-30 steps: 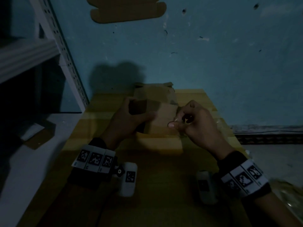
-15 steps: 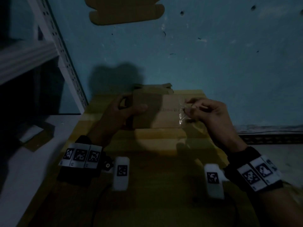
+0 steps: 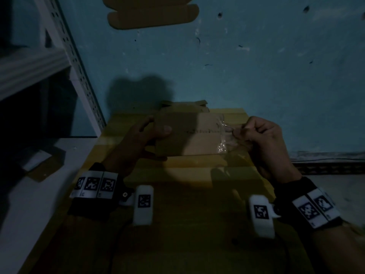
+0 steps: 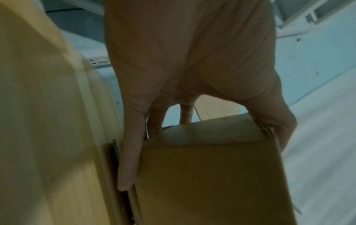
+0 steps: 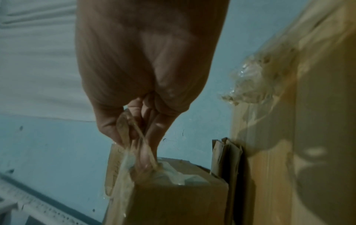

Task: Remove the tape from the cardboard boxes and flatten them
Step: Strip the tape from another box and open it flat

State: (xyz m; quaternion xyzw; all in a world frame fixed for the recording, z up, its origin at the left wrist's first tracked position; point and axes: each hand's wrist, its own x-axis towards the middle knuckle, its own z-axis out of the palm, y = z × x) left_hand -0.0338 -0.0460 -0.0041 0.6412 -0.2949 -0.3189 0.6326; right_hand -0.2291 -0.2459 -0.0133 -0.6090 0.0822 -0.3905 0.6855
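Observation:
A small brown cardboard box (image 3: pixel 189 135) is held above the yellow table (image 3: pixel 197 175). My left hand (image 3: pixel 144 135) grips its left end, thumb on the near face and fingers behind (image 4: pixel 129 159). My right hand (image 3: pixel 256 133) pinches a strip of clear tape (image 3: pixel 224 135) that peels off the box's right end. In the right wrist view the tape (image 5: pixel 134 152) stretches from my fingertips (image 5: pixel 146 155) down to the box (image 5: pixel 173 197). A seam runs along the box's near face.
Flattened cardboard pieces (image 3: pixel 185 105) lean against the blue wall behind the box. A crumpled wad of clear tape (image 5: pixel 254 82) lies on the table to my right. A white metal shelf rack (image 3: pixel 75 62) stands at left, and cardboard (image 3: pixel 152 14) hangs overhead.
The box has been turned so its long face is toward me. My right hand has drawn away to the right, stretching the tape off the box's right end.

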